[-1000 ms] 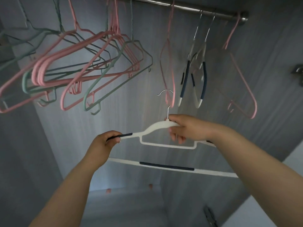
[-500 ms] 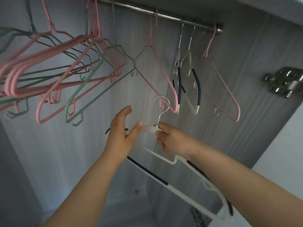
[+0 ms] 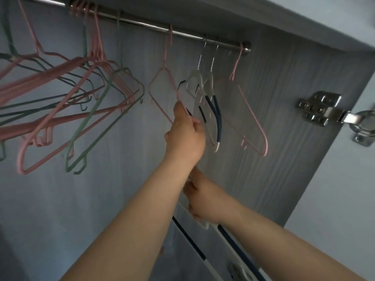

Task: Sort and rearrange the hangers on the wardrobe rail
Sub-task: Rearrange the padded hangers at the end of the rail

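1. Since half a second ago the left hand point(image 3: 184, 136) has left the carried hanger and gone up to the rail's hangers. The right hand point(image 3: 203, 201) has sunk below it.
2. At the left, a bunch of pink and green hangers point(image 3: 85, 110) crowds the rail point(image 3: 142, 22), swung out at a slant.
3. Next along, the lone pink hanger point(image 3: 165, 55) hangs by itself between that bunch and the white pair. The left hand's fingers are curled round its lower arm, thumb uppermost, in a closed grip.
4. Below, at 6 o'clock from the left hand, the right hand holds the white hanger point(image 3: 188, 238) near its neck, fingers wrapped round it. The hook is hidden behind the left forearm.
5. The white hanger's long axis runs from the right hand toward 5 o'clock, out of the frame's bottom edge.
6. The white pair point(image 3: 211, 86), its matches with navy pads, hangs at 12 o'clock from the right hand, touching the left hand's fingers.
7. A last pink hanger point(image 3: 251, 122) hangs at the rail's right end.
8. The left hand is nearer the rail. The pink bunch lies at its 10 o'clock, so sliding the lone pink hanger that way probably comes first and opens a gap beside the white pair.
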Demonstrator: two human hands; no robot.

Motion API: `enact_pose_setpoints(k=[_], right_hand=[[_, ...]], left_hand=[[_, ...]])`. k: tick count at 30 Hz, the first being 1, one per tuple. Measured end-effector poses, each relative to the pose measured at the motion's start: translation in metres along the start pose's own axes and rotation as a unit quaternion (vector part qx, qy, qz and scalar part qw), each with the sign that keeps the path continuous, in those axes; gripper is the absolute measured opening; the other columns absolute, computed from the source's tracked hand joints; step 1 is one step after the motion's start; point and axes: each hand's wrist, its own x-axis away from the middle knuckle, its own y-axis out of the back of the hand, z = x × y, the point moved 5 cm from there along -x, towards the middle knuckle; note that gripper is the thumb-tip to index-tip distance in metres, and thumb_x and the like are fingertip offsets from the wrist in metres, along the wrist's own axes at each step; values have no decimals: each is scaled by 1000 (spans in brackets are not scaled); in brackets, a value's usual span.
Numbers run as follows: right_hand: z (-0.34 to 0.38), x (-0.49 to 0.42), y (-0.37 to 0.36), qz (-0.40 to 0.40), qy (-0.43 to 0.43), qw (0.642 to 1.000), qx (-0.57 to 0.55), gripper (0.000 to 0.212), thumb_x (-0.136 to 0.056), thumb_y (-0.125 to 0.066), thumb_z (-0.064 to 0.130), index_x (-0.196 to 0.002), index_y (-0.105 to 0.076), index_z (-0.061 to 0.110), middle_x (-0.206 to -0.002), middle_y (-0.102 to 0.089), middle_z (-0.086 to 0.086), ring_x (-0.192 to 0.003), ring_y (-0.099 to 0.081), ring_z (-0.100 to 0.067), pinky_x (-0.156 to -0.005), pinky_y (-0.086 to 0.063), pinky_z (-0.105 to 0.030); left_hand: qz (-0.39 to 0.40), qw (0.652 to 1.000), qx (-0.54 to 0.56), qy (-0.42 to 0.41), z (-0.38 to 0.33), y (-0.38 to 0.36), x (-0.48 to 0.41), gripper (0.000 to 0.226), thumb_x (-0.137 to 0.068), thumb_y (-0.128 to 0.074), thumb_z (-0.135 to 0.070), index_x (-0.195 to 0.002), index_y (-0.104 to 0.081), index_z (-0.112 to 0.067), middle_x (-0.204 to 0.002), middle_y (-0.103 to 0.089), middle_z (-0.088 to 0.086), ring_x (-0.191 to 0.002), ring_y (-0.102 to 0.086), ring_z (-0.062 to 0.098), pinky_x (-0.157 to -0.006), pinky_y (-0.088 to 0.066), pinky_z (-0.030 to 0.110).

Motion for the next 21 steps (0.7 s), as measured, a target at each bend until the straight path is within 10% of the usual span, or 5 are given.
enact_pose_setpoints(k=[3, 8, 13, 21], right_hand=[[-8, 6, -7, 34, -6, 999, -29, 35, -98, -27, 11, -132, -33, 16, -63, -31, 4, -46, -36, -3, -44, -31, -13], [6, 18, 7, 14, 8, 999, -39, 37, -98, -28, 10, -133, -34, 19, -65, -36, 5, -51, -36, -8, -48, -33, -15], [20, 4, 31, -32, -25, 993, -111, 34, -98, -26, 10, -128, -39, 18, -64, -36, 3, -46, -39, -6, -44, -35, -18], [39, -12, 52, -72, -49, 952, -293, 44, -99, -29, 11, -140, -26, 23, -75, -44, -3, -51, -42, -15, -47, -38, -26]], left_hand=[[-42, 999, 3, -33, 8, 9, 5, 65, -89, -30, -2, -143, -7, -29, -89, -49, -6, -88, -54, 23, -94, -43, 48], [-35, 996, -54, -58, 22, 27, 1, 47, -89, -27, 1, -129, -41, -17, -106, -45, -3, -94, -49, 16, -101, -37, 46], [-35, 993, -104, -34, 21, 45, 5, 58, -83, -27, 13, -133, -38, -14, -123, -45, 10, -93, -43, 11, -78, -29, 11], [-82, 990, -114, 2, 17, 69, 11, 60, -83, -31, 17, -137, -32, -9, -135, -37, 18, -106, -52, 30, -93, -41, 34]])
